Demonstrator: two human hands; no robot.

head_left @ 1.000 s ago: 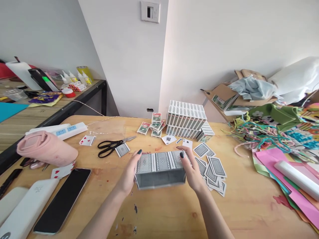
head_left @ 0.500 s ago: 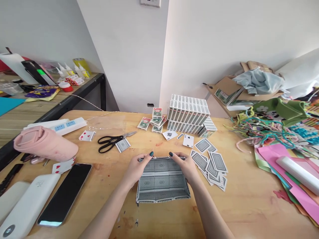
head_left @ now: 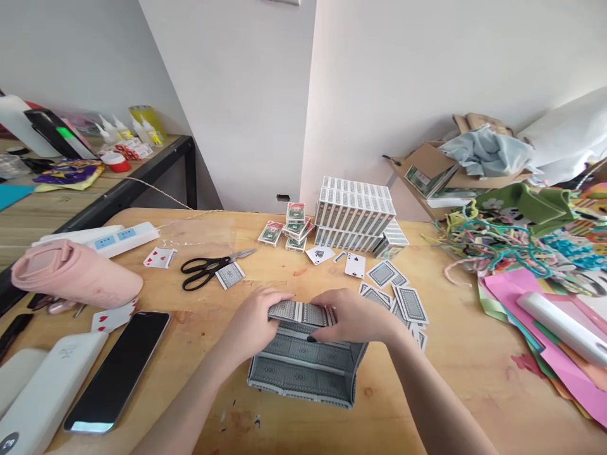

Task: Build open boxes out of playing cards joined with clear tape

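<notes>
An open box made of grey-patterned playing cards sits tilted before me on the table. My left hand is closed on its far left edge, the fingers behind the wall and the thumb partly hidden. Across the far wall, my right hand grips the top edge with its dark-nailed thumb inside the box. The wall shows as a folded-over flap of cards between both hands. Loose face-down cards lie right of the box. Black-handled scissors rest beyond my left hand, beside a patterned card.
Stacked card packs stand at the back, with a few loose packs beside them. On the left lie a phone, a pink roll and a power strip. Tangled yarn and coloured paper cover the right side.
The box has turned slightly and its near side has come closer to me. My right hand has moved inward along the far edge, and the far wall now bends over towards me.
</notes>
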